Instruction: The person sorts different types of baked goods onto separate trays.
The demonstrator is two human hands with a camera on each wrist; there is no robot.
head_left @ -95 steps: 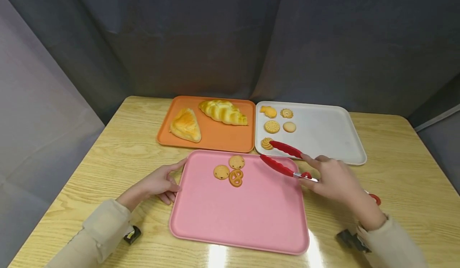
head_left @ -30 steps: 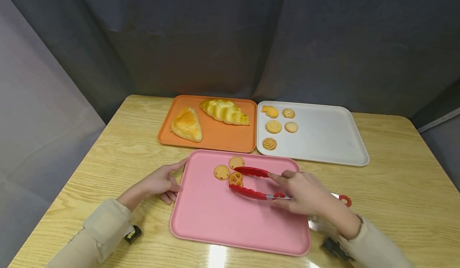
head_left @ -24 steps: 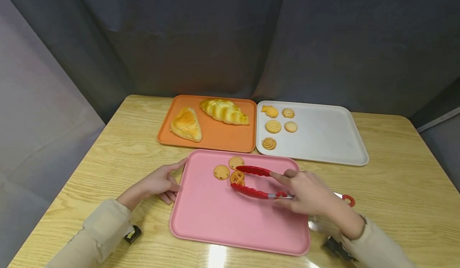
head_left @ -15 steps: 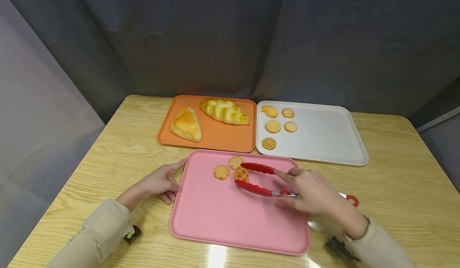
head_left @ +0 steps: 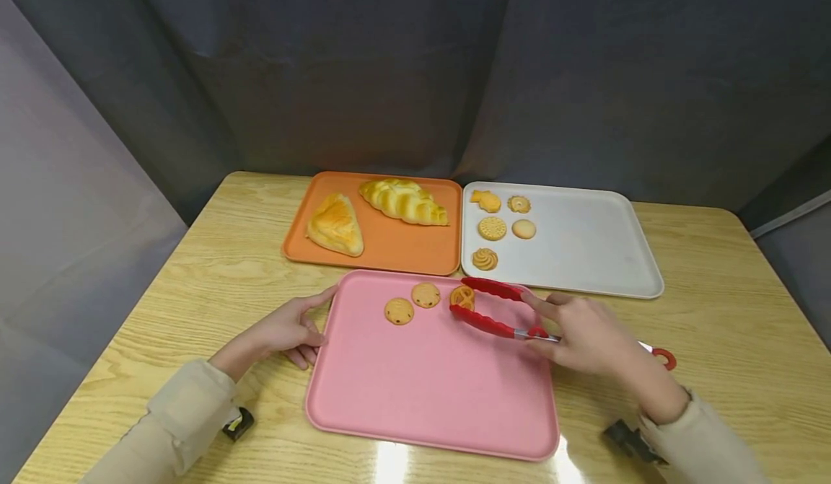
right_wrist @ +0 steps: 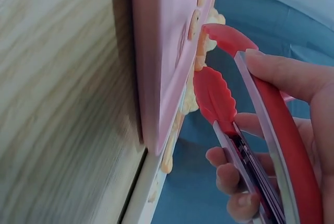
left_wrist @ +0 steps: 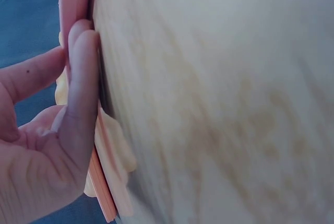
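My right hand (head_left: 587,331) grips red-tipped kitchen tongs (head_left: 483,322). Between the tong tips is a pretzel-shaped cookie (head_left: 462,298), near the far right part of the pink tray (head_left: 415,390). Two round cookies with dark specks, one nearer (head_left: 399,311) and one farther (head_left: 426,295), lie on that tray to the left. In the right wrist view, thumb and fingers wrap the handles of the tongs (right_wrist: 215,96), whose tips are spread. My left hand (head_left: 292,331) touches the pink tray's left edge, index finger stretched along it; the left wrist view shows the fingers (left_wrist: 83,83) against the rim.
Behind the pink tray stand an orange tray (head_left: 389,242) with a triangular pastry (head_left: 335,226) and a braided bread (head_left: 404,201), and a white tray (head_left: 591,239) with several cookies, including a swirl cookie (head_left: 484,259), at its left end. Dark curtain (head_left: 357,73) hangs behind.
The tongs came from beside the white tray to the pretzel cookie, closed round it and carried it rightward and away from the two round cookies. The left hand has stayed at the tray edge.
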